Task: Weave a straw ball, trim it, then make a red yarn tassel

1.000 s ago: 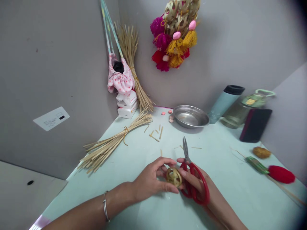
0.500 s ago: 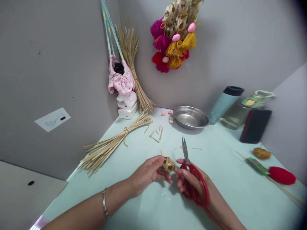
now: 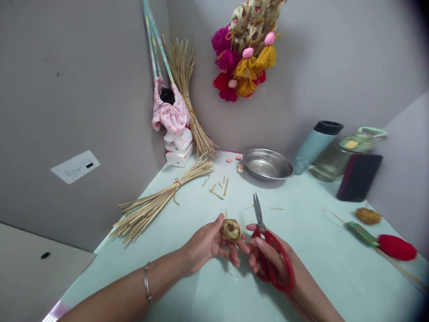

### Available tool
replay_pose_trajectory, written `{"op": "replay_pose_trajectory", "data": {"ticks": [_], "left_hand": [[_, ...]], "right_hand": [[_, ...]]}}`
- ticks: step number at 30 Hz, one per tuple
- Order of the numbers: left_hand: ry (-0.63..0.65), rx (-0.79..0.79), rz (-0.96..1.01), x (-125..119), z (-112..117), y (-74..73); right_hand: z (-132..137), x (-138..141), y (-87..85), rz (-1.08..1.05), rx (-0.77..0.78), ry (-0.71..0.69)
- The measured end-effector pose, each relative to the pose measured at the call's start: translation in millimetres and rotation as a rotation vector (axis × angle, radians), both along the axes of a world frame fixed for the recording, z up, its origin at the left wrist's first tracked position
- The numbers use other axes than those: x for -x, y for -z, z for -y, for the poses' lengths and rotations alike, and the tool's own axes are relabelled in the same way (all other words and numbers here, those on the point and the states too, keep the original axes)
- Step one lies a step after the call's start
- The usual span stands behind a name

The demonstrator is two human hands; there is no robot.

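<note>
My left hand [image 3: 209, 243] holds a small woven straw ball [image 3: 231, 230] between thumb and fingers, just above the pale green table [image 3: 208, 290]. My right hand [image 3: 273, 261] grips red-handled scissors [image 3: 268, 250], blades closed and pointing away from me. Its fingertips almost touch the ball from the right.
A tied bundle of straw strips [image 3: 157, 201] lies to the left, with short offcuts [image 3: 219, 188] near it. A steel bowl [image 3: 267, 164], a teal flask [image 3: 315, 143], a jar [image 3: 345, 152] and a dark phone [image 3: 358, 176] stand at the back. Tasselled sticks [image 3: 382, 239] lie at the right.
My left hand has lifted and turned the woven ball, drawing it slightly left, away from the scissors hand. The right hand has barely moved.
</note>
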State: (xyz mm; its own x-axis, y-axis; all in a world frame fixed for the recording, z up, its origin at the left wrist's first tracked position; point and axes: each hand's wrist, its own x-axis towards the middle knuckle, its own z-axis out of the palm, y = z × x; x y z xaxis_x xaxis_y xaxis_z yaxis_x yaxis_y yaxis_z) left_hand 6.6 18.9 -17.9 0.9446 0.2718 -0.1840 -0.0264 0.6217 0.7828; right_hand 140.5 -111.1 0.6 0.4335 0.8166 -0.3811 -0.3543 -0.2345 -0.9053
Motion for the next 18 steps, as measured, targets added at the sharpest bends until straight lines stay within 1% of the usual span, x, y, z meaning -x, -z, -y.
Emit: {"op": "replay_pose_trajectory", "data": {"ticks": [2, 4, 5, 7, 9, 10, 12, 15, 18], "left_hand": [[-0.021, -0.048, -0.014, 0, 1, -1.3], [-0.09, -0.173, -0.033, 1, 0, -3.1], [-0.135, -0.261, -0.05, 1, -2, -3.7], [-0.215, -0.443, -0.098, 1, -7, -3.8], [-0.283, -0.562, -0.14, 1, -13, -2.8], [-0.316, -0.588, -0.149, 1, -16, -2.0], [-0.369, -0.602, -0.155, 0, -21, -0.4], [-0.388, -0.627, -0.149, -1, -23, 1.3], [-0.359, -0.712, -0.151, 1, -19, 2.2]], "right_hand": [[0, -2, -0.3, 0.051, 0.019, -0.045], [3, -11, -1.3, 0.205, 0.05, -0.072], [5, -19, -1.8, 0.331, 0.075, -0.064], [11, -39, -1.5, 0.655, 0.129, -0.006], [18, -63, 1.8, 1.06, 0.318, 0.112], [22, -75, 4.6, 1.225, 0.4, 0.136], [28, -93, 11.1, 1.452, 0.487, 0.051], [34, -106, 17.0, 1.568, 0.5, -0.035], [35, -106, 13.2, 1.634, 0.489, -0.055]]}}
